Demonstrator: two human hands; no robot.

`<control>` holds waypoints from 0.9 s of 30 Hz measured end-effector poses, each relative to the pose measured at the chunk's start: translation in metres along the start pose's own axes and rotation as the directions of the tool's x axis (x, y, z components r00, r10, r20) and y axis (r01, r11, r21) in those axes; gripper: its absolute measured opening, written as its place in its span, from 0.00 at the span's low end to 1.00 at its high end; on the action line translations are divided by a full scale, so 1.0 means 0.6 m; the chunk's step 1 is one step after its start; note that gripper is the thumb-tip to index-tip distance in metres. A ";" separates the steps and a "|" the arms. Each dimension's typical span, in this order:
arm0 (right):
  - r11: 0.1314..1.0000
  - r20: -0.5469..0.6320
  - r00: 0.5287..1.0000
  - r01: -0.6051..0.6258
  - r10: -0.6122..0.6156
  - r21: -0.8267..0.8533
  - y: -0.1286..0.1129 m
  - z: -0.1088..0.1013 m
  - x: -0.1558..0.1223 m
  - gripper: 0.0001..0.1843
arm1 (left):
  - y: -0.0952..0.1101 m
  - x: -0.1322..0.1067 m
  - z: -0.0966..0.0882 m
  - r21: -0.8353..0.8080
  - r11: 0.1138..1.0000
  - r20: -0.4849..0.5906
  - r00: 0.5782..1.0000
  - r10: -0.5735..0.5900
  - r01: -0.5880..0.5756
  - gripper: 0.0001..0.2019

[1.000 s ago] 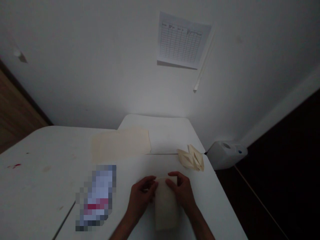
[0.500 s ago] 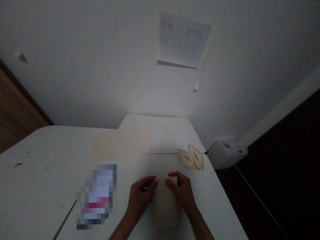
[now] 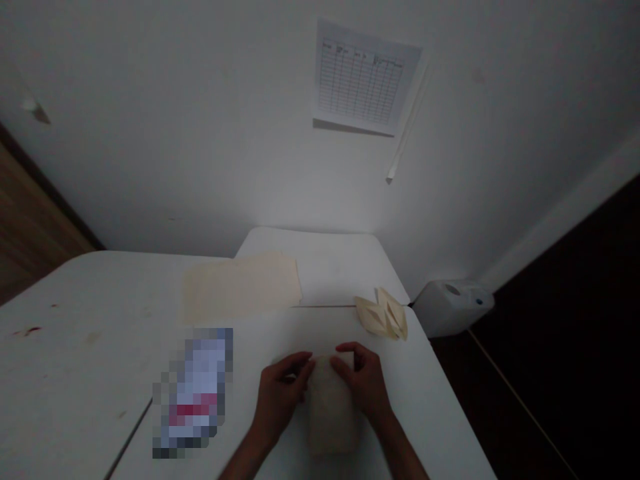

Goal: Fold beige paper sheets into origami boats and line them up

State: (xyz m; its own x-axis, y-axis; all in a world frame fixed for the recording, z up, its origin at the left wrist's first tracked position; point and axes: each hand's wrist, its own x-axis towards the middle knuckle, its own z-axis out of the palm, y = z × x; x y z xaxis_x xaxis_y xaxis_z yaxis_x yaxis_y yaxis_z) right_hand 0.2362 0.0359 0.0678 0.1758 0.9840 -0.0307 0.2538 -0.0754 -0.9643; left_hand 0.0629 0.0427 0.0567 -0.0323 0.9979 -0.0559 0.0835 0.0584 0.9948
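Observation:
A folded piece of cream paper [image 3: 332, 417] lies upright in the view, its long side toward me, on the white table [image 3: 430, 413]. My left hand [image 3: 283, 390] pinches its far left corner between thumb and fingers. At the far right corner, my right hand [image 3: 364, 380] grips the same paper, the thumb on top and the fingers around the far edge. Beyond my right hand sits a folded cream paper shape [image 3: 383, 315] with pointed flaps.
Flat cream sheets [image 3: 240, 287] lie at the back left. A pixelated blue-and-pink item [image 3: 200, 380] rests left of my hands. A printed table sheet [image 3: 365, 80] hangs on the wall. Right of the table stands a white plastic container [image 3: 453, 310].
Both hands keep nearly the same hold on the folded paper. Its near end has shifted very slightly; the camera view has moved a little.

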 end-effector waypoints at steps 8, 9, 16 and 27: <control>1.000 -0.001 1.000 0.003 -0.003 0.016 0.002 0.000 0.001 0.16 | 0.002 0.001 0.000 0.006 1.000 0.005 1.000 0.007 -0.007 0.18; 1.000 0.002 1.000 0.003 -0.003 0.026 0.003 0.001 0.000 0.15 | 0.002 0.001 0.000 0.003 1.000 0.004 1.000 0.008 -0.008 0.18; 1.000 0.029 1.000 -0.004 0.004 0.013 -0.002 0.003 -0.003 0.15 | -0.002 0.003 0.000 -0.030 1.000 0.013 1.000 0.002 -0.001 0.18; 0.997 0.064 0.998 -0.022 0.018 0.071 0.010 -0.008 0.002 0.21 | 0.003 0.002 -0.002 -0.030 0.999 0.049 0.999 -0.021 0.023 0.15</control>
State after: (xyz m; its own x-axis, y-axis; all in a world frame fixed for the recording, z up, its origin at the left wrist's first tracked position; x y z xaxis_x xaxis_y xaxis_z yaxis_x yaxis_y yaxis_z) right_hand 0.2427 0.0360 0.0631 0.1190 0.9908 -0.0648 0.1817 -0.0859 -0.9796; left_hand 0.0619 0.0442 0.0587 0.0149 0.9966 -0.0810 0.0530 0.0801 0.9954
